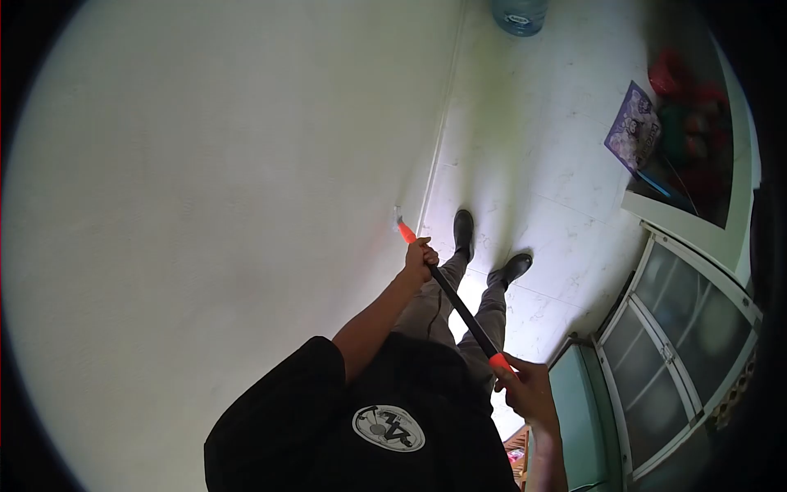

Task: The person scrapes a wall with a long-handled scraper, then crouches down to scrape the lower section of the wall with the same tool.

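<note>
1. Wall (205, 205) is filling our view's left.
2. We're wrapping L hand (420, 258) fingers tight round the pole (463, 312), just off the wall; its orange tip is touching the wall.
3. We're gripping pole's other orange end w/ R hand (529, 389), fingers closed, farther from wall.

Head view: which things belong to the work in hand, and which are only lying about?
In use: long tool, held by left hand and right hand; white wall at its tip.
Lying about: blue bottle; purple printed paper; glass-door cabinet.
</note>
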A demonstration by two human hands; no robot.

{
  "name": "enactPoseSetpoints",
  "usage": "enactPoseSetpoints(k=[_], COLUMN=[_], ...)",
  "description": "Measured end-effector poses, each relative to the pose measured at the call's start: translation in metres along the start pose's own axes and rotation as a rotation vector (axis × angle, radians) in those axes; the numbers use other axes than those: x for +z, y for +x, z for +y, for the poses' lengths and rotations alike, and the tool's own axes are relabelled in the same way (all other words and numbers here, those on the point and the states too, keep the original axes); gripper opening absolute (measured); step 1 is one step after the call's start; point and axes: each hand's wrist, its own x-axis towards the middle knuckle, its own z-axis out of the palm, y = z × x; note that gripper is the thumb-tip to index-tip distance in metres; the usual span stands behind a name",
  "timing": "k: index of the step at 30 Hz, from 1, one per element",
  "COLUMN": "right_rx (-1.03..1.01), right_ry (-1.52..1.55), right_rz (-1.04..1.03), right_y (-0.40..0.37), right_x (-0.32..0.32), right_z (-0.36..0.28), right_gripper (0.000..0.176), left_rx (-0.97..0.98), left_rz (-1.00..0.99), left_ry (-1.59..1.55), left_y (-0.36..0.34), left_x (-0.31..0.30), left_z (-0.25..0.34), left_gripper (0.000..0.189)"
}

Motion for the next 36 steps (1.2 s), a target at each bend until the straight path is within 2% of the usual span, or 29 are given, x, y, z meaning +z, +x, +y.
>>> enactPoseSetpoints(k=[1, 5, 9, 10, 15, 17, 18, 20, 21, 22, 24, 27, 28, 29, 31, 32, 33, 35, 36], right_rx=[0.025, -0.244, -0.324, -0.325, -0.347, -0.413, -0.322, -0.478, -0.542, -0.359, -0.401, -0.494, -0.464, -0.339, -0.481, -0.520, -0.471, -0.523, -0.495], right_ry=[0.030, -0.006, -0.309, -0.362, -0.388, -0.372, -0.488, -0.490, -0.481, -0.489, -0.545, -0.533, -0.538, -0.501, -0.612, -0.568, -0.513, -0.493, -0.494], right_rz=[0.019, 0.071, 0.220, 0.265, 0.294, 0.287, 0.249, 0.296, 0.314, 0.273, 0.249, 0.243, 0.214, 0.193, 0.190, 0.246, 0.215, 0.274, 0.262], right_y=[-0.004, -0.037, -0.029, -0.028, -0.068, -0.047, -0.030, -0.006, -0.005, -0.025, -0.040, -0.029, -0.018, -0.003, -0.004, -0.019, -0.037, -0.060, -0.054], right_x=[-0.001, -0.006, 0.012, 0.014, 0.018, 0.030, 0.034, 0.028, 0.031, 0.019, -0.003, -0.017, -0.021, -0.025, -0.030, -0.019, -0.016, -0.003, -0.006], right_z=[-0.002, 0.000, 0.000, -0.002, -0.032, -0.018, -0.015, -0.012, -0.022, -0.035, -0.024, -0.018, -0.022, -0.017, -0.015, -0.023, -0.030, -0.034, -0.032], right_gripper=[0.049, 0.056, 0.051, 0.045, 0.039, 0.038, 0.036, 0.035, 0.035, 0.035, 0.035, 0.031, 0.029, 0.030, 0.030, 0.035, 0.035, 0.033, 0.033], left_rx=[-0.001, 0.095, 0.104, 0.092, -0.001, 0.002, 0.029, 0.044, 0.036, 0.029, 0.045, -0.010, 0.042, 0.038, 0.085, 0.063, 0.033, -0.027, -0.043], left_rz=[-0.002, 0.016, 0.035, 0.057, 0.072, 0.096, 0.124, 0.106, 0.119, 0.130, 0.120, 0.126, 0.138, 0.184, 0.203, 0.144, 0.158, 0.184, 0.141], left_ry=[-0.027, -0.058, -0.057, -0.046, -0.109, -0.076, -0.058, -0.035, -0.035, -0.035, -0.011, -0.089, -0.111, -0.074, -0.043, -0.039, -0.049, -0.067, -0.069], left_y=[-0.005, -0.017, -0.031, -0.037, -0.091, -0.060, -0.039, 0.003, -0.006, -0.018, -0.047, -0.053, -0.038, -0.027, -0.023, -0.035, -0.057, -0.095, -0.083], left_x=[0.006, 0.014, 0.017, 0.016, 0.029, 0.009, -0.002, -0.013, -0.013, -0.016, -0.007, -0.006, -0.004, -0.005, -0.002, -0.003, 0.003, 0.022, 0.012], left_z=[0.000, -0.003, -0.003, -0.005, -0.003, -0.001, -0.003, 0.001, -0.002, -0.010, -0.014, -0.016, -0.018, -0.020, -0.022, -0.014, -0.012, -0.005, -0.006], left_gripper=[0.047, 0.047, 0.043, 0.043, 0.044, 0.044, 0.044, 0.045, 0.044, 0.044, 0.043, 0.042, 0.041, 0.039, 0.038, 0.036, 0.039, 0.044, 0.044])
